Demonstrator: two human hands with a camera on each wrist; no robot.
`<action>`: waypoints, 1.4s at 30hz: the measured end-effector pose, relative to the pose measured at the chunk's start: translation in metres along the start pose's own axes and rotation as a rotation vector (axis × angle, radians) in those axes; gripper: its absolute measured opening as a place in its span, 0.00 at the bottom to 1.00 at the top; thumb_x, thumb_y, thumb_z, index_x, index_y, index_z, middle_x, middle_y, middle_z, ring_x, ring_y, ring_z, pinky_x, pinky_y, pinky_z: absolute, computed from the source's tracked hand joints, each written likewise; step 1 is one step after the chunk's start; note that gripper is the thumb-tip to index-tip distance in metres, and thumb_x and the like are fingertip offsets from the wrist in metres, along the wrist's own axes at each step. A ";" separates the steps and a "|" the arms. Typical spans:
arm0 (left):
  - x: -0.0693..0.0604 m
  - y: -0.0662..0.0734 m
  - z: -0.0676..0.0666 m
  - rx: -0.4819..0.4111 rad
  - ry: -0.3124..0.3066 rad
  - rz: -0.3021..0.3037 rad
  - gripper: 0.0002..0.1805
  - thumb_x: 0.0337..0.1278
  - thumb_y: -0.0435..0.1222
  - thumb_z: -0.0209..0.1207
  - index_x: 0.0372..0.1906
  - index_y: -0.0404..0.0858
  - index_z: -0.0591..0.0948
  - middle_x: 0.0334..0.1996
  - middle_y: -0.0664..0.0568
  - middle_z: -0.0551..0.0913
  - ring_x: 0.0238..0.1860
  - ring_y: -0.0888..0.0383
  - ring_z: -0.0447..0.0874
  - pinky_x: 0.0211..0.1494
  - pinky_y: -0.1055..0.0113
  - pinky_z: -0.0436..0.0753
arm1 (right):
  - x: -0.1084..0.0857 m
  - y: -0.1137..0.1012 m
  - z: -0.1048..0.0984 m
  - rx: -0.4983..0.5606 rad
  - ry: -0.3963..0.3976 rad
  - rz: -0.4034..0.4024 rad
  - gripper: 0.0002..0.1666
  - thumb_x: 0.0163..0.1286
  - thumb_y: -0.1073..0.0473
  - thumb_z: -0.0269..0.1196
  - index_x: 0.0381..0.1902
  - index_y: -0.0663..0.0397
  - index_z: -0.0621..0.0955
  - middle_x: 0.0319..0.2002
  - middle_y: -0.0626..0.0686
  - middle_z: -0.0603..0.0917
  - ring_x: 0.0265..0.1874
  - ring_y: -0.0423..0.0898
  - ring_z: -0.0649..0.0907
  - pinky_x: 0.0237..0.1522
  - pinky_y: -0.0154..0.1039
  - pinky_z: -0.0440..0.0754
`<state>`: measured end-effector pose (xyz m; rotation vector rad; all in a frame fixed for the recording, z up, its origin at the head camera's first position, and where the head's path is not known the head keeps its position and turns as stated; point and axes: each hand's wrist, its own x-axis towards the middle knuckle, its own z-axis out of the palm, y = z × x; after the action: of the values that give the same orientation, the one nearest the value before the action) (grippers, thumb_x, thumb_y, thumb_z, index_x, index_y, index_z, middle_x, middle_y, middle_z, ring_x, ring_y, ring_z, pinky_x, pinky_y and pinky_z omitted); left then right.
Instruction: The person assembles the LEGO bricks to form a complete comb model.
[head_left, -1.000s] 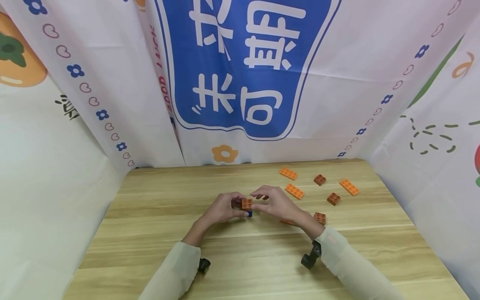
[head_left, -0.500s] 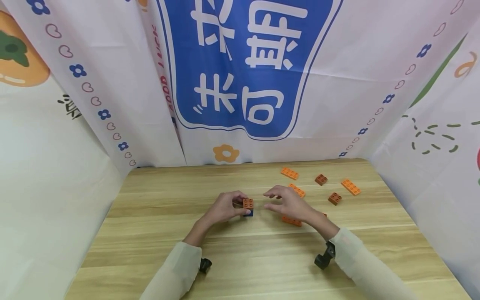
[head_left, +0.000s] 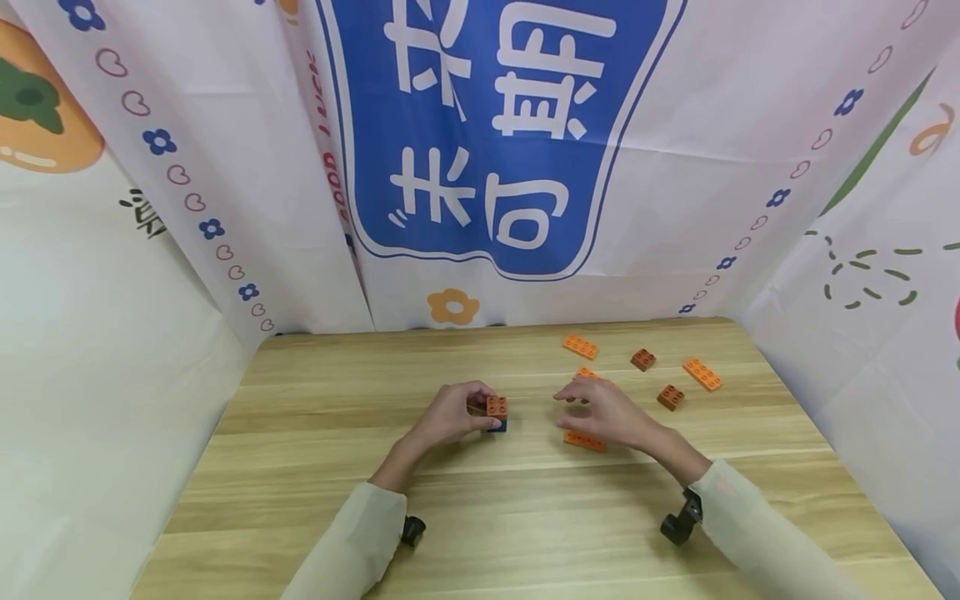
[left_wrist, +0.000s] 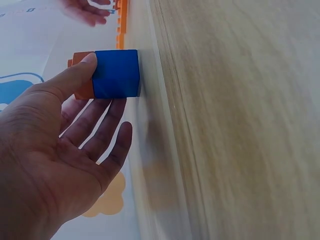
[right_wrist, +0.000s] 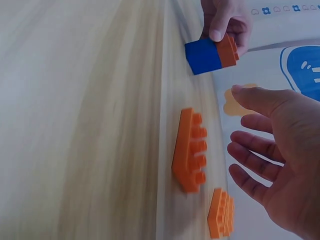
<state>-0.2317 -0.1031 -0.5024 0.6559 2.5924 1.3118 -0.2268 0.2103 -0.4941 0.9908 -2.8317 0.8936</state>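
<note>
The left hand [head_left: 448, 414] grips a two-part plastic stack [head_left: 497, 412] near the middle of a light wood-grained tabletop [head_left: 525, 533]. The upper part is a square reddish-brown plastic brick [right_wrist: 227, 52] with round studs on top; the lower part is a deep-blue, cube-like plastic block [left_wrist: 117, 74]. The parts are aligned and the stack stands upright. Finger state, left: narrowed on the stack. The thumb presses the near side at the joint between the parts; other fingers support the opposite side, and the little finger is bent and apart from the block. Whether the block's base touches the tabletop cannot be told

The right hand [head_left: 609, 412] is positioned to the right of the stack, apart from it. Finger state, right: wide, slightly bent, holding nothing. In the head view, this hand partly covers a deep-orange rectangular plastic brick [head_left: 584, 442] on its near side and a light-orange rectangular plastic brick [head_left: 587, 373] on its far side

Further parts lie on the right half of the tabletop. A rear orange rectangular plastic brick [head_left: 581, 347] lies near the back edge. To its right are a rear brown square plastic brick [head_left: 642, 359] and a front brown square plastic brick [head_left: 671, 397]. A far-right orange rectangular plastic brick [head_left: 702, 374] lies just beside these two, set at an angle, studs up
</note>
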 end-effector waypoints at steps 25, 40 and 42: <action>0.003 -0.001 0.000 0.011 0.008 -0.046 0.20 0.52 0.33 0.80 0.49 0.36 0.86 0.41 0.52 0.89 0.42 0.60 0.87 0.50 0.63 0.87 | -0.032 0.017 0.000 -0.144 -0.078 -0.091 0.27 0.62 0.51 0.81 0.55 0.56 0.88 0.50 0.50 0.89 0.49 0.48 0.87 0.55 0.51 0.86; 0.004 -0.001 0.000 0.022 0.003 -0.052 0.20 0.52 0.34 0.80 0.50 0.37 0.87 0.41 0.52 0.89 0.43 0.59 0.87 0.51 0.61 0.87 | -0.032 0.019 0.003 -0.161 -0.047 -0.158 0.20 0.61 0.57 0.81 0.50 0.56 0.90 0.42 0.47 0.88 0.41 0.42 0.86 0.45 0.45 0.86; 0.004 -0.001 0.000 0.022 0.002 -0.055 0.20 0.53 0.34 0.80 0.50 0.37 0.87 0.41 0.52 0.89 0.43 0.59 0.87 0.51 0.61 0.87 | -0.031 0.019 0.003 -0.159 -0.046 -0.161 0.20 0.61 0.57 0.81 0.50 0.56 0.90 0.43 0.47 0.88 0.42 0.41 0.86 0.45 0.44 0.86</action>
<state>-0.2352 -0.1019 -0.5031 0.5833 2.6106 1.2700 -0.2125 0.2385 -0.5120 1.2106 -2.7574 0.6273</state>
